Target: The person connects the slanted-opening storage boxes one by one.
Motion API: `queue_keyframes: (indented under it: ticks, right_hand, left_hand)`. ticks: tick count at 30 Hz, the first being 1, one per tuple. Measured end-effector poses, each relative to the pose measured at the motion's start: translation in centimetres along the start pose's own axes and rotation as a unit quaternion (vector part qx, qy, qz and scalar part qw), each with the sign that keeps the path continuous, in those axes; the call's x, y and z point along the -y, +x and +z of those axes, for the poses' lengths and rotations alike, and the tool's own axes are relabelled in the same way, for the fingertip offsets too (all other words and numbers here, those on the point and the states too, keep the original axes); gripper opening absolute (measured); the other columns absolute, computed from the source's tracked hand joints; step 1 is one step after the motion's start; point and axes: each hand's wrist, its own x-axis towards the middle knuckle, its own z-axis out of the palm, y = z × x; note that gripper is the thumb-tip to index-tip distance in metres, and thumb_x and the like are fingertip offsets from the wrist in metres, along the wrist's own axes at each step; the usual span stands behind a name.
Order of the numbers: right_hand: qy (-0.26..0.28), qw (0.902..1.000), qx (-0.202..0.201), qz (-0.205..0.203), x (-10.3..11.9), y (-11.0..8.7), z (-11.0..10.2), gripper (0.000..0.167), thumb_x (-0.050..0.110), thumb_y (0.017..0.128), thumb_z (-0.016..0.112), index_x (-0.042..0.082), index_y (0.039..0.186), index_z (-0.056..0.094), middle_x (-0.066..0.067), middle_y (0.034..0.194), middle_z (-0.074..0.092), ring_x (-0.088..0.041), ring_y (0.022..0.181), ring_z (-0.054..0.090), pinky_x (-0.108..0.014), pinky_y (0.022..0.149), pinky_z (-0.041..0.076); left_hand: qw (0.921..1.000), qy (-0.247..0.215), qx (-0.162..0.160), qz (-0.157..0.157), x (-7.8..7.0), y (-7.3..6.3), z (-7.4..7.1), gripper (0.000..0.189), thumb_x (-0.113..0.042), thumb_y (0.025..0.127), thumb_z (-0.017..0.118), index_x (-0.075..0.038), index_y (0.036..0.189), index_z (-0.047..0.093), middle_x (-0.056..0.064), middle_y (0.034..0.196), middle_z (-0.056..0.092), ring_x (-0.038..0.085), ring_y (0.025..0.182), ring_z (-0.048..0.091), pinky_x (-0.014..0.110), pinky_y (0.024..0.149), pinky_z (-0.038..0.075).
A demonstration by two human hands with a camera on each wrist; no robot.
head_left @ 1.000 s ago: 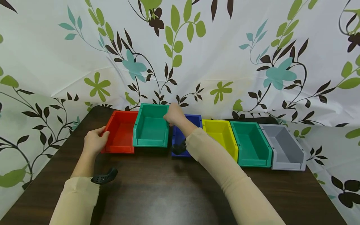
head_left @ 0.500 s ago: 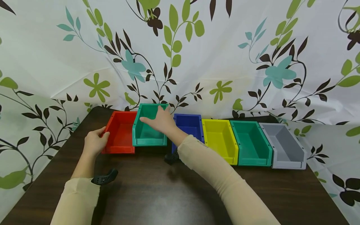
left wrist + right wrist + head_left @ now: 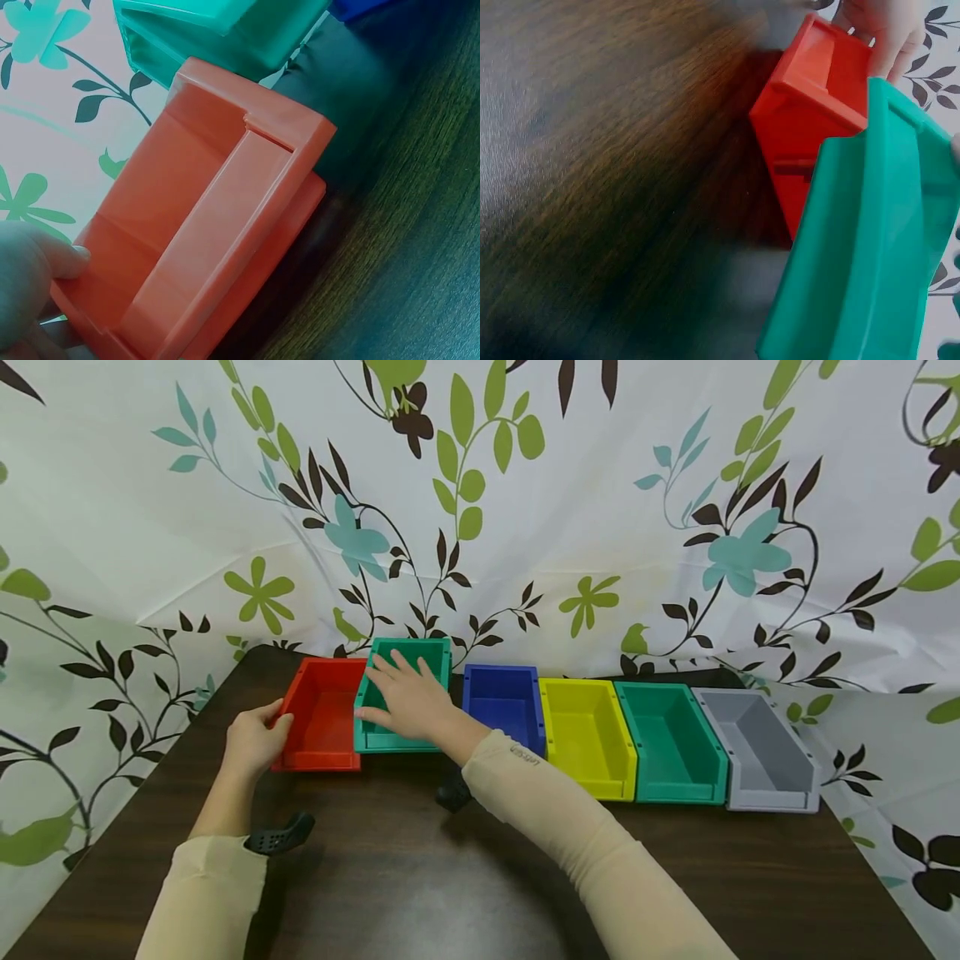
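Plainly, the head view shows the right hand [image 3: 408,697], fingers spread and empty, over the green bin [image 3: 397,744] beside the red bin [image 3: 324,717] that the left hand [image 3: 253,737] pinches, held one-sidedly in the left wrist view, so tugging could twist it into its neighbour, contact unclear in the right wrist view.

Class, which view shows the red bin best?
The left wrist view: the red bin looms large, with its interior and front visible, though the frame's edge crops it. The head view shows it smaller, from above; in the right wrist view, a green bin hides part.
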Motion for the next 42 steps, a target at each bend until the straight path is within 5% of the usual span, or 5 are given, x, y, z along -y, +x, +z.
queue_keyframes:
  ticks: [7, 42]
  right_hand:
    - [-0.008, 0.9985, 0.014, -0.052, 0.0, -0.1, 0.1, 0.068, 0.058, 0.096, 0.031, 0.019, 0.152, 0.023, 0.005, 0.158, 0.020, -0.017, 0.147, 0.014, -0.044, 0.117, 0.021]
    - [0.013, 0.9988, 0.023, -0.041, -0.4, 0.0, 2.1, 0.070, 0.061, 0.095, 0.030, 0.021, 0.152, 0.020, 0.007, 0.159, 0.016, -0.013, 0.146, 0.016, -0.039, 0.115, 0.027]
  left_hand:
    - [1.0000, -0.002, -0.003, 0.000, 0.0, -0.1, 0.1, 0.052, -0.026, 0.099, 0.040, 0.001, 0.144, 0.034, 0.036, 0.137, 0.041, 0.042, 0.107, 0.054, 0.052, 0.083, 0.050]
    - [1.0000, -0.008, -0.003, 0.003, 0.2, 0.2, 0.3, 0.054, -0.028, 0.099, 0.039, 0.000, 0.144, 0.034, 0.036, 0.133, 0.046, 0.043, 0.102, 0.058, 0.050, 0.077, 0.053]
